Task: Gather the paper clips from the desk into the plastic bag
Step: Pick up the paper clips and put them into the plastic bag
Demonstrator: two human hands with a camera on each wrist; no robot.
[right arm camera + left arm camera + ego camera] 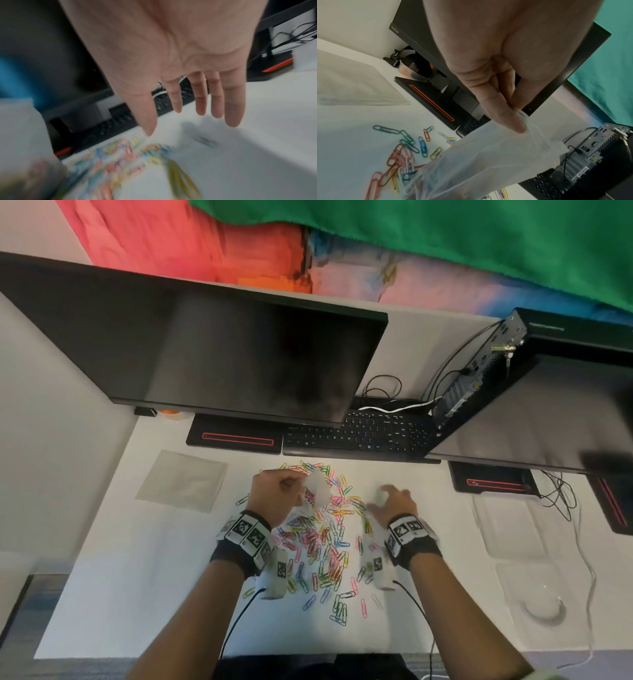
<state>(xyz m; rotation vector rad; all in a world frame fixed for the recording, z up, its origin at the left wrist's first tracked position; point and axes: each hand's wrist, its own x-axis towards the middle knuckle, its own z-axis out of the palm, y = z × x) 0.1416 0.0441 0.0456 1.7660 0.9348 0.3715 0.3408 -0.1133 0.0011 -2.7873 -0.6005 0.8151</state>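
The left hand [274,491] pinches the crumpled top edge of a clear plastic bag [317,489] between thumb and curled fingers [503,116], and the bag hangs from that pinch over the far part of the paper clip pile; through the left wrist camera its thin film drapes down toward the desk with clips showing faintly behind it. The right hand [394,503] hovers just right of the pile, palm down, fingers [200,100] straight and spread, holding nothing; the right wrist view is blurred, so whether any fingertip touches the desk cannot be told. The coloured paper clips [322,539] lie scattered in a loose heap on the white desk [137,594] between the two wrists, with stragglers toward the near edge. Beyond the heap sits a black keyboard [359,434], partly under a dark monitor [212,350]. A flat clear sleeve [183,479] lies on the desk to the left of the left hand. To the right, a small desktop computer [479,371] stands with cables trailing from it, and clear plastic trays [510,525] rest near the desk's right side.
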